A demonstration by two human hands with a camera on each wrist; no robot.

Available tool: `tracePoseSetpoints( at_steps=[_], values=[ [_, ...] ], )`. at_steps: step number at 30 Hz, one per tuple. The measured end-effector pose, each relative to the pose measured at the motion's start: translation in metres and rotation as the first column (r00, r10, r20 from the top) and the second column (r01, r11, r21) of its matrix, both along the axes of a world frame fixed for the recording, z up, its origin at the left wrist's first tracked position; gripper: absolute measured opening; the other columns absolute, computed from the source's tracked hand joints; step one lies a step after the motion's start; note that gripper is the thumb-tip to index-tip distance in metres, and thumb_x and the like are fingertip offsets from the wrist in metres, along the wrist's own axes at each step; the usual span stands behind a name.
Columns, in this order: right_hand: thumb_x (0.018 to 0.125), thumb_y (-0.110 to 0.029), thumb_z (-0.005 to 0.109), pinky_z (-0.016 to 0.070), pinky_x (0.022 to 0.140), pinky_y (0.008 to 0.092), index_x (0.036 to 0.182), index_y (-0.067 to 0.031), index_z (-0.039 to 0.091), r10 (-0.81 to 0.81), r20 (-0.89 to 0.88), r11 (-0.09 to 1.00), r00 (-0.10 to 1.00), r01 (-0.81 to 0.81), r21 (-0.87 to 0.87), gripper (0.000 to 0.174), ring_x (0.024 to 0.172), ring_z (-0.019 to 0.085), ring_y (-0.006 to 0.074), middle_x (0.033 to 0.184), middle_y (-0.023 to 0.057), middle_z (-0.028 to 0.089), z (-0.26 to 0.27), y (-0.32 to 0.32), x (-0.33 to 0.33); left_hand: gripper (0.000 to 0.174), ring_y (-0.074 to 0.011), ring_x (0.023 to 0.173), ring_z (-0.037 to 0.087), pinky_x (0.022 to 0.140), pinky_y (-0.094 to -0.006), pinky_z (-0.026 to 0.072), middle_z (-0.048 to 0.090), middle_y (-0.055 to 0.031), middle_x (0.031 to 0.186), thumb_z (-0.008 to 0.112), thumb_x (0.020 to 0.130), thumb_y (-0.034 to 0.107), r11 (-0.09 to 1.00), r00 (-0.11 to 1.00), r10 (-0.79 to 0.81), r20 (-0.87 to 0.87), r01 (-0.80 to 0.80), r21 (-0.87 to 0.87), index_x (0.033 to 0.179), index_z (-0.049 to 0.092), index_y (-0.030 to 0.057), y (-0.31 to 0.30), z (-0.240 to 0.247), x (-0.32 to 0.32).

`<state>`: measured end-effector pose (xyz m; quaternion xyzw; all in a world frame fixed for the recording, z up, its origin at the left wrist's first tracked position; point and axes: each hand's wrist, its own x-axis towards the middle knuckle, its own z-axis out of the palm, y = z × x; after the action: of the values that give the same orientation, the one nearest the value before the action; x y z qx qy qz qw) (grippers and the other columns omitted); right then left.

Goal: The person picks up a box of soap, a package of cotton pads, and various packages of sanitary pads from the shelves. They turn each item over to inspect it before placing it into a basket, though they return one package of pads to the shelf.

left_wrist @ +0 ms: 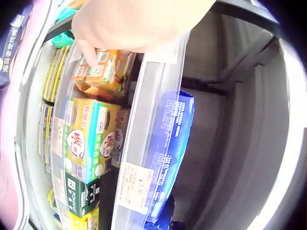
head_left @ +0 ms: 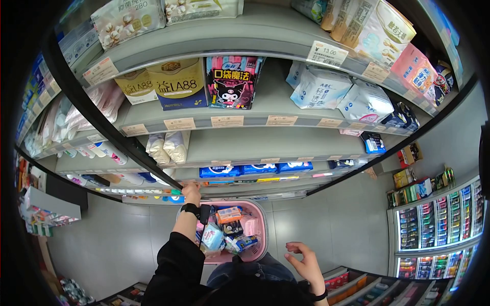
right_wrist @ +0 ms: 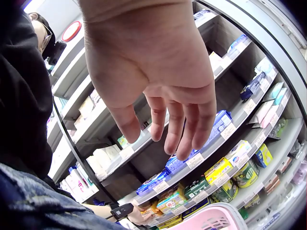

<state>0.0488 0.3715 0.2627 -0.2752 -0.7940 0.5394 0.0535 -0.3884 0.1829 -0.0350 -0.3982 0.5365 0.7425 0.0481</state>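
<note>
My left hand (head_left: 191,195) reaches to a low shelf beside the black upright. In the left wrist view one finger lies against an orange box (left_wrist: 109,72) there; the other fingertips are hidden. Beside that box stands a yellow and green box (left_wrist: 91,139) with red lettering, and a dark green box (left_wrist: 82,194) is further along. Blue packs (left_wrist: 171,143) lie on the shelf above. Away from the shelves, my right hand (head_left: 304,262) hangs with loosely bent fingers and holds nothing. A pink basket (head_left: 264,232) with several packs in it is between my arms.
Higher shelves carry a black and pink box (head_left: 232,84), blue and gold boxes (head_left: 178,84) and white packs (head_left: 319,86). A black upright (head_left: 109,127) runs down close to my left arm. Behind me on the right is a rack of drinks (head_left: 439,219).
</note>
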Motion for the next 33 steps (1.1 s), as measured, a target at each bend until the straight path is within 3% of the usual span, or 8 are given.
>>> tracePoseSetpoints(
  at_steps=[3,8,18,21,24,26,29,33],
  values=[
    [0.082,-0.01,0.07,0.05,0.078,0.029,0.111,-0.001,0.062,-0.003,0.011,1.0,1.0,0.003,-0.003,0.031,0.095,0.065,0.0206,0.106,0.0114,0.068,0.0,0.001,0.0,0.024,-0.0187,0.073,0.062,0.058,-0.0291,0.0575,0.061,-0.0089,0.098,0.054,0.09,0.003,0.996,0.995,-0.088,0.055,0.089,-0.014,0.113,0.051,0.0048,-0.001,0.004,0.004],
    [0.083,-0.01,0.07,0.0497,0.079,0.0291,0.111,-0.0008,0.062,-0.003,0.02,1.0,1.0,0.003,-0.005,0.03,0.094,0.065,0.0205,0.106,0.0116,0.068,0.0,0.001,0.001,0.059,-0.0182,0.063,0.06,0.057,-0.0353,0.0564,0.06,-0.0076,0.091,0.061,0.091,0.011,0.992,0.998,-0.064,-0.019,0.065,0.109,0.141,0.031,0.0153,0.003,0.015,0.02],
    [0.083,-0.01,0.069,0.0489,0.083,0.0301,0.111,-0.0003,0.062,-0.006,0.03,1.0,1.0,0.007,-0.015,0.031,0.093,0.064,0.0208,0.105,0.0121,0.067,0.001,0.002,0.006,0.075,-0.0193,0.063,0.062,0.057,-0.0315,0.0548,0.062,-0.0083,0.092,0.063,0.091,0.013,0.984,0.999,-0.041,-0.006,0.042,0.174,0.149,0.016,0.021,0.004,0.008,0.02],
    [0.083,-0.01,0.07,0.049,0.082,0.0301,0.111,-0.0003,0.062,0.0,0.027,1.0,1.0,0.001,-0.01,0.03,0.093,0.064,0.0209,0.105,0.0122,0.067,-0.002,0.003,0.006,0.075,-0.0192,0.061,0.063,0.057,-0.0306,0.0549,0.063,-0.0087,0.09,0.063,0.09,0.012,0.982,1.0,-0.009,-0.007,0.01,0.19,0.149,0.017,0.0195,0.006,0.009,0.022],
    [0.083,-0.01,0.07,0.0491,0.082,0.0302,0.111,-0.0003,0.062,0.007,0.022,1.0,1.0,-0.007,0.0,0.03,0.093,0.064,0.0211,0.105,0.0123,0.067,-0.002,0.003,0.007,0.055,-0.0197,0.059,0.064,0.056,-0.0296,0.0551,0.064,-0.0098,0.086,0.062,0.089,0.009,0.988,0.997,-0.063,-0.05,0.07,0.137,0.137,0.034,0.012,0.001,-0.002,0.017],
    [0.083,-0.01,0.07,0.0492,0.082,0.0302,0.111,-0.0003,0.062,0.007,0.022,1.0,1.0,-0.007,0.004,0.03,0.093,0.064,0.0212,0.105,0.0124,0.067,-0.002,0.003,0.008,0.03,-0.0199,0.057,0.064,0.051,-0.0279,0.0523,0.064,-0.0106,0.081,0.058,0.088,0.006,0.998,0.998,-0.067,0.017,0.067,0.002,0.116,0.046,0.0063,0.001,-0.006,0.011],
    [0.083,-0.011,0.07,0.0492,0.082,0.0305,0.111,-0.0004,0.062,-0.002,0.038,1.0,0.999,0.002,-0.006,0.031,0.093,0.064,0.0214,0.105,0.0125,0.067,-0.002,0.004,0.009,0.016,-0.0195,0.057,0.065,0.044,-0.0272,0.0476,0.064,-0.0114,0.078,0.055,0.087,0.005,0.997,1.0,0.011,-0.024,-0.012,-0.077,0.101,0.047,0.0044,0.006,0.004,0.018],
    [0.083,-0.011,0.07,0.0493,0.083,0.0309,0.111,-0.0003,0.062,-0.002,0.029,1.0,1.0,0.002,-0.003,0.03,0.093,0.064,0.0216,0.105,0.0127,0.067,-0.001,0.004,0.01,0.016,-0.0192,0.058,0.065,0.042,-0.0274,0.0444,0.064,-0.0125,0.079,0.054,0.088,0.005,0.998,1.0,0.026,-0.003,-0.026,-0.061,0.102,0.047,0.0039,0.008,0.006,0.017]
  ],
)
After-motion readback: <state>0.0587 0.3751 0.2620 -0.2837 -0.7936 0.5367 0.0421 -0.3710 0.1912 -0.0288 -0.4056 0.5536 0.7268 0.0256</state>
